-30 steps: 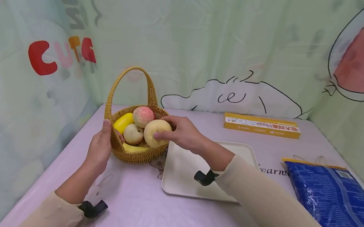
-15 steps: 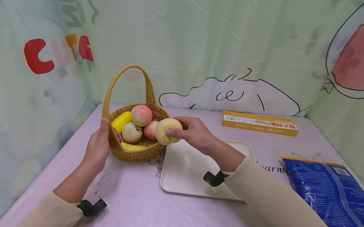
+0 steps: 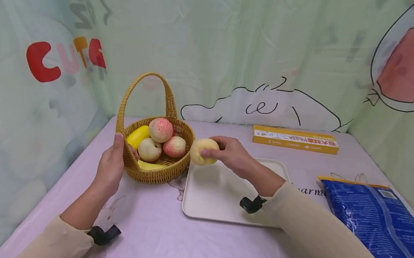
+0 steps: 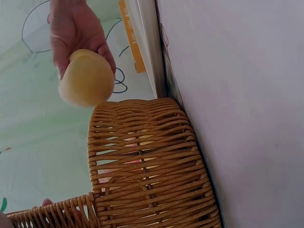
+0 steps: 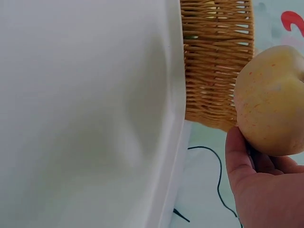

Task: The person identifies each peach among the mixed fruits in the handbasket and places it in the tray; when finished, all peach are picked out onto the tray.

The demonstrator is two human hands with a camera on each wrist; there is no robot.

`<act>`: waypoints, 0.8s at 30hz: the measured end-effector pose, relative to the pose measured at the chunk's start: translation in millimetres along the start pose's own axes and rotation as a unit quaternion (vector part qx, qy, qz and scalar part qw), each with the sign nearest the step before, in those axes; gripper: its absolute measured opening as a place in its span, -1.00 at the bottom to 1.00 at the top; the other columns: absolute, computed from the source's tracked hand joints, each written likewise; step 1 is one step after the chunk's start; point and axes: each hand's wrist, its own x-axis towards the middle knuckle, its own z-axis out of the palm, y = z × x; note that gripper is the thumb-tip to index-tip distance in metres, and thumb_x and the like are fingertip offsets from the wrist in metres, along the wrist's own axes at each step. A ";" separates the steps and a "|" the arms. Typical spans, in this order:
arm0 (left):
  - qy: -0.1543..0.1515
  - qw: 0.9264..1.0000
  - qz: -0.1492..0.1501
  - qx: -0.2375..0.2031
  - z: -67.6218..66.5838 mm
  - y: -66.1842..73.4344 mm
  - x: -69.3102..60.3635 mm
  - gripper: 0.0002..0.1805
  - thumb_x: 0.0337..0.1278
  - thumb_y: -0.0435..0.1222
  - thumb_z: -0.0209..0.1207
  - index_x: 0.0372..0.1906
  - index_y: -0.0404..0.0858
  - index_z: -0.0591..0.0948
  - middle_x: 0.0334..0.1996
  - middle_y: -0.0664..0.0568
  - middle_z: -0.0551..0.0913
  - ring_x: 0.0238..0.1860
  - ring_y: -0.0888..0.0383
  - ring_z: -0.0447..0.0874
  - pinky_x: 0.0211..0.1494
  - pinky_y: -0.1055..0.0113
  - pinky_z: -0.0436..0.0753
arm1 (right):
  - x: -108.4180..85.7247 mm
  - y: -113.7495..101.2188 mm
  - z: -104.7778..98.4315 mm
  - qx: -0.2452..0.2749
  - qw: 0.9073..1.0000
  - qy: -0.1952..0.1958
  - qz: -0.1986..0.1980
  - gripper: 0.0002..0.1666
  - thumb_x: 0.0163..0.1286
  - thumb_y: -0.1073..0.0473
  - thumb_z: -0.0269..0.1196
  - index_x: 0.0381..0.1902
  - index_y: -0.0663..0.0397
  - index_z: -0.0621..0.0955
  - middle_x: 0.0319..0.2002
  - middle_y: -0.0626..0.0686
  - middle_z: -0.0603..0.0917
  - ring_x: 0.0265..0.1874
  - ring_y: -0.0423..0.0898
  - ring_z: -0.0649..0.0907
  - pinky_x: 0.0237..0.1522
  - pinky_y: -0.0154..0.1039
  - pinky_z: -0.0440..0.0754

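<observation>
My left hand [image 3: 111,167] grips the wicker basket [image 3: 156,177] at its left side, where the tall handle meets the rim, thumb on the outside. Inside the basket lie two pink-speckled peaches [image 3: 160,130], a pale round fruit with a dark dimple [image 3: 149,150], a yellow fruit [image 3: 138,137] and another yellow piece [image 3: 151,166] at the front, partly hidden. My right hand [image 3: 232,156] holds a pale yellow round fruit [image 3: 201,152] between thumb and fingers, just right of the basket rim. In the right wrist view this fruit [image 5: 273,104] shows fine orange-red specks.
A cream tray [image 3: 218,197] lies right of the basket, beneath the right hand. Behind it is a yellow pasta box [image 3: 295,140]. A blue bag [image 3: 375,222] with yellow contents lies at the right. Printed curtains [image 3: 216,41] enclose the table [image 3: 164,246].
My right hand has carried the pale yellow fruit rightward out from over the basket, past its rim, uncovering a second pink-speckled peach. The left hand keeps its grip on the basket.
</observation>
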 end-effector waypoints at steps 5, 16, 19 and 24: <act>-0.002 1.000 0.000 0.005 0.2 0.2 -0.2 -0.23 0.58 0.29 -0.38 -0.21 -0.30 0.53 -0.33 0.10 0.57 -0.05 0.08 0.47 0.25 0.25 0.35 | 1.5 10.7 -4.2 -0.006 1.000 0.006 0.019 -0.41 0.30 0.11 0.49 0.22 0.20 0.60 -0.06 0.09 0.71 -0.11 -0.05 0.62 -0.01 -0.23 0.57; -0.002 1.000 -0.006 0.001 -0.8 0.4 1.0 -0.22 0.57 0.29 -0.39 -0.21 -0.31 0.53 -0.33 0.12 0.57 -0.02 0.06 0.44 0.27 0.24 0.33 | 10.5 27.4 -1.0 -0.059 0.997 0.014 0.057 -0.33 0.21 0.09 0.53 0.19 0.26 0.56 0.00 0.14 0.67 -0.04 -0.02 0.60 -0.01 -0.26 0.56; -0.002 1.000 -0.003 -0.006 -0.6 -0.5 1.3 -0.25 0.58 0.28 -0.36 -0.22 -0.30 0.51 -0.35 0.13 0.57 -0.05 0.09 0.46 0.25 0.26 0.34 | 12.7 28.8 0.4 -0.069 0.996 0.015 0.058 -0.33 0.21 0.10 0.53 0.19 0.27 0.55 0.00 0.15 0.67 -0.03 -0.01 0.59 0.01 -0.24 0.55; -0.002 1.000 -0.003 -0.005 -0.4 -0.3 0.8 -0.25 0.58 0.28 -0.36 -0.22 -0.29 0.52 -0.34 0.12 0.58 -0.06 0.09 0.48 0.24 0.26 0.35 | 16.2 30.8 3.1 -0.079 0.994 0.017 0.070 -0.32 0.21 0.08 0.52 0.20 0.27 0.54 0.03 0.15 0.66 0.00 -0.01 0.58 0.08 -0.20 0.54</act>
